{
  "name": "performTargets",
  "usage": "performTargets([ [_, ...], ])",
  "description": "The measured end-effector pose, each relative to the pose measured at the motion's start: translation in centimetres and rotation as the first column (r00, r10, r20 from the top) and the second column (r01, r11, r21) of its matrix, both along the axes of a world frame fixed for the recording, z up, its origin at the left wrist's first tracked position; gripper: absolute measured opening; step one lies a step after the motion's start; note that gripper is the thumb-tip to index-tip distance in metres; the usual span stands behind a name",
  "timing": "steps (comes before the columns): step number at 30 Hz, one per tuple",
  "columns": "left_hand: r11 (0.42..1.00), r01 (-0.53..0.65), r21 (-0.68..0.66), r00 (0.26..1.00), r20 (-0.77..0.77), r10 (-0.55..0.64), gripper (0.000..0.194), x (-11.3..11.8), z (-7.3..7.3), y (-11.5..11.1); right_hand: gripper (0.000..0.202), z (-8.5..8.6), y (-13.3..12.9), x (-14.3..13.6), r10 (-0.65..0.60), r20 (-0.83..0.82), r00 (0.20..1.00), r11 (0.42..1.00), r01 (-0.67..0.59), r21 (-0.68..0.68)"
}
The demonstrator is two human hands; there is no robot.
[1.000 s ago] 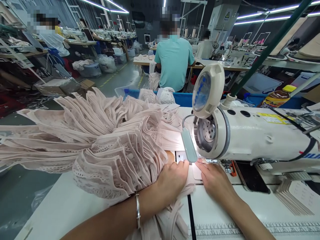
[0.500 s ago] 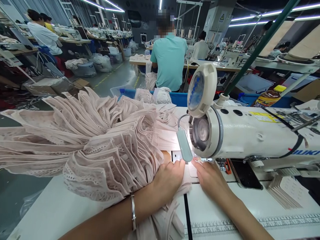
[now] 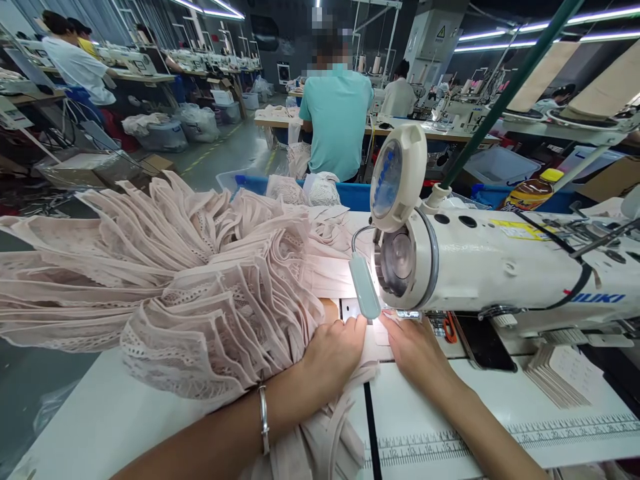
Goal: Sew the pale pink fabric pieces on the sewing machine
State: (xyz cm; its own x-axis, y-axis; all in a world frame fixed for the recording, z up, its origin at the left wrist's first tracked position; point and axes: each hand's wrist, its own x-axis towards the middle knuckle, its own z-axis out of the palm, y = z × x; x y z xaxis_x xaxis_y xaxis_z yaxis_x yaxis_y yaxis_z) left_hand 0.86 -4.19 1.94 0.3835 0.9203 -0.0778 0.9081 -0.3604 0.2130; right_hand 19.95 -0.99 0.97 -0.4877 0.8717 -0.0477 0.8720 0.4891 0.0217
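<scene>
My left hand [image 3: 336, 350] is closed beside the sewing spot, its curled fingers gripping a beige fabric piece [image 3: 367, 372] that trails toward me. Across from it, my right hand [image 3: 417, 347] lies low on the machine bed with fingers stretched toward the same spot, touching the cloth. A small pale-green lamp [image 3: 365, 287] hides the needle area between the fingertips. Above my right hand extends the white sewing machine [image 3: 470, 260], its round end cover [image 3: 399, 177] swung up. A large pile of beige lace-trimmed pieces [image 3: 220, 313] lies against my left forearm.
Orange-handled snips [image 3: 450, 329] and a dark phone [image 3: 485, 343] lie under the machine arm. To their right sits a stack of beige cut pieces [image 3: 565, 377]. A printed ruler [image 3: 500, 437] runs along the table front. A co-worker in a turquoise shirt [image 3: 337, 123] sits ahead.
The view has shifted slightly, so everything appears a little further left. Both hands keep almost the same pose beside the lamp, and the fabric shows hardly any movement.
</scene>
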Motion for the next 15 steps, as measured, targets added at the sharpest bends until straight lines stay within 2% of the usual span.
performTargets([
  [9,1.000,0.010,0.005,1.000,-0.029,-0.010,0.006,-0.02,0.06,0.07,0.056,-0.83,0.49,0.56,0.013,0.023,1.000,1.000,-0.014,0.013],
  [15,0.995,0.019,0.094,0.997,0.079,-0.027,0.018,-0.23,-0.65,0.02,0.053,-0.91,0.60,0.37,0.009,0.039,0.999,1.000,-0.010,0.029],
])
